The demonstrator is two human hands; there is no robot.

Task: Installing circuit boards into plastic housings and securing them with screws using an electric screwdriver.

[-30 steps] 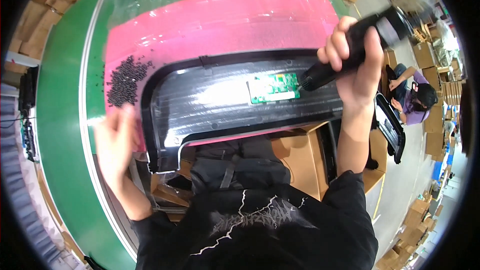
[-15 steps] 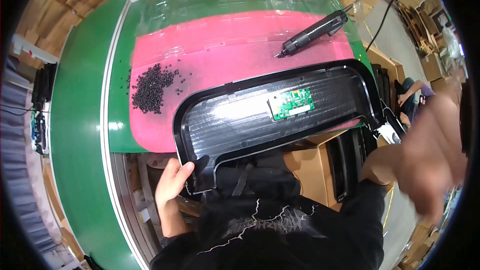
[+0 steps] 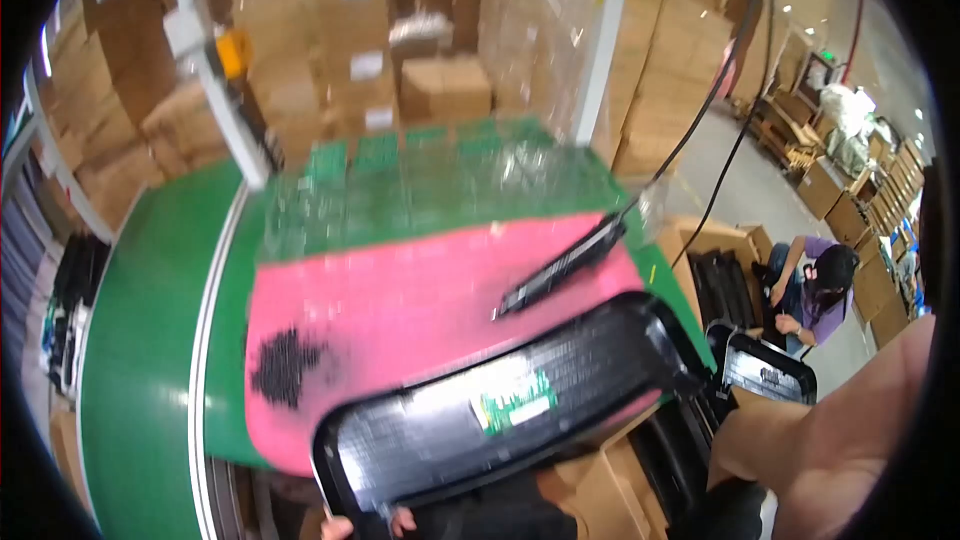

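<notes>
A black plastic housing (image 3: 420,420), shaped like a shallow tray, lies tilted over the near edge of the pink mat. Inside it sits a green circuit board (image 3: 515,402). At the bottom of the view my left hand (image 3: 337,528) grips the housing's near left corner; only some fingertips show. My right hand (image 3: 850,450) is raised close to the camera at the right, away from the housing, its fingers cut off by the dark rim. An electric screwdriver (image 3: 560,265) rests on the mat beyond the housing. Small black screws (image 3: 285,365) are heaped at the mat's left.
The pink mat (image 3: 400,290) covers part of a green bench, with clear plastic sheeting (image 3: 440,180) behind. A black cable (image 3: 690,130) runs up from the screwdriver. At right, a person (image 3: 815,285) sits beside another black housing (image 3: 765,375). Cardboard boxes (image 3: 440,90) stand behind.
The view has tilted up, so bench things appear lower and the stacked boxes show. My right hand stays raised at the right, nearer the rim. My left hand keeps its hold on the housing.
</notes>
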